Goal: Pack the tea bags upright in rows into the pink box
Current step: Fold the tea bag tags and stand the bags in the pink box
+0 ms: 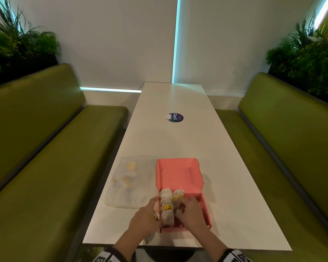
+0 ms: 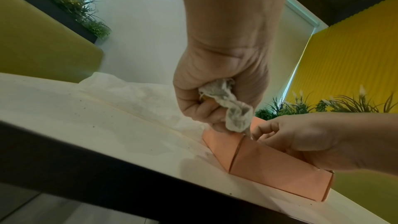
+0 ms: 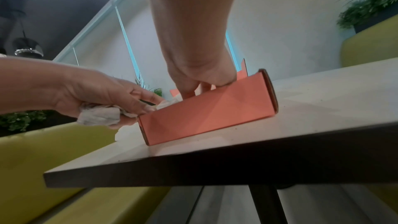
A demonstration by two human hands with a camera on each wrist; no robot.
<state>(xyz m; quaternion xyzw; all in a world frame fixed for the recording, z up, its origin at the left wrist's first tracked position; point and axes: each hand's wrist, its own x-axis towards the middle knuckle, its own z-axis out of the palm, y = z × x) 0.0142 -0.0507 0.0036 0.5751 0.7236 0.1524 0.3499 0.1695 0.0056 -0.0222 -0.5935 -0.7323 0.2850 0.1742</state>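
The pink box (image 1: 204,208) sits open near the table's front edge, its lid standing behind it. White tea bags with yellow tags (image 1: 167,204) stand in two rows along its left side. My right hand (image 1: 186,208) reaches into the box, fingers curled on a tea bag (image 1: 178,212) in the second row. In the right wrist view its fingertips (image 3: 189,91) dip behind the box wall (image 3: 206,113). My left hand (image 1: 148,216) rests against the box's left wall. It grips a crumpled bunch of tea bags (image 2: 232,108), which also shows in the right wrist view (image 3: 99,116).
A clear plastic bag (image 1: 129,182) holding more tea bags lies left of the box. A round blue sticker (image 1: 175,117) is farther up the white table (image 1: 235,186). Green benches (image 1: 45,157) flank the table, with plants behind them.
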